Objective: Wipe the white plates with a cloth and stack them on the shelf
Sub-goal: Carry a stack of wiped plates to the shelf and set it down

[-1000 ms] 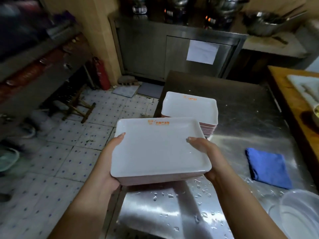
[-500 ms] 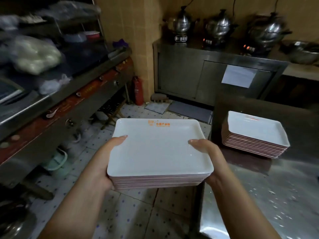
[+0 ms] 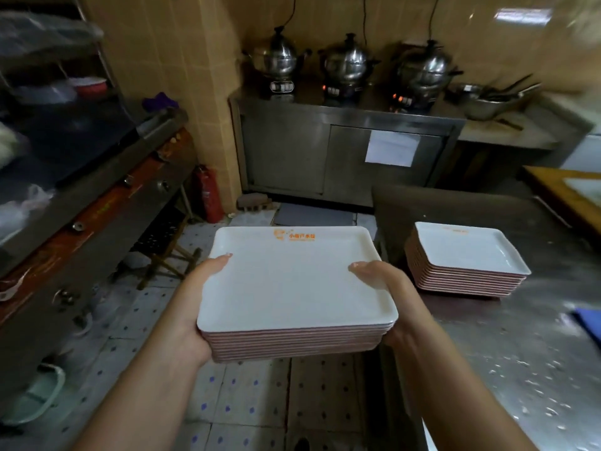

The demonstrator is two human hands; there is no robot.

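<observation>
I hold a stack of white rectangular plates (image 3: 292,281) with pink undersides and an orange logo, level over the tiled floor. My left hand (image 3: 201,301) grips its left edge, thumb on top. My right hand (image 3: 383,288) grips its right edge the same way. A second stack of white plates (image 3: 465,255) rests on the steel table (image 3: 520,353) to my right. A corner of the blue cloth (image 3: 590,323) shows at the right edge of the table. A shelf rack (image 3: 65,92) with bowls and bags stands at the upper left.
A long steel counter (image 3: 91,203) with knobs runs along the left. Ahead, a steel cabinet (image 3: 341,151) carries three metal pots on burners. A red fire extinguisher (image 3: 208,193) and a small stool (image 3: 166,249) stand on the floor. The table surface is wet with droplets.
The view has swung left, away from the table, then settled. The held stack now hangs over the floor, and the table stack and cloth have shifted to the right.
</observation>
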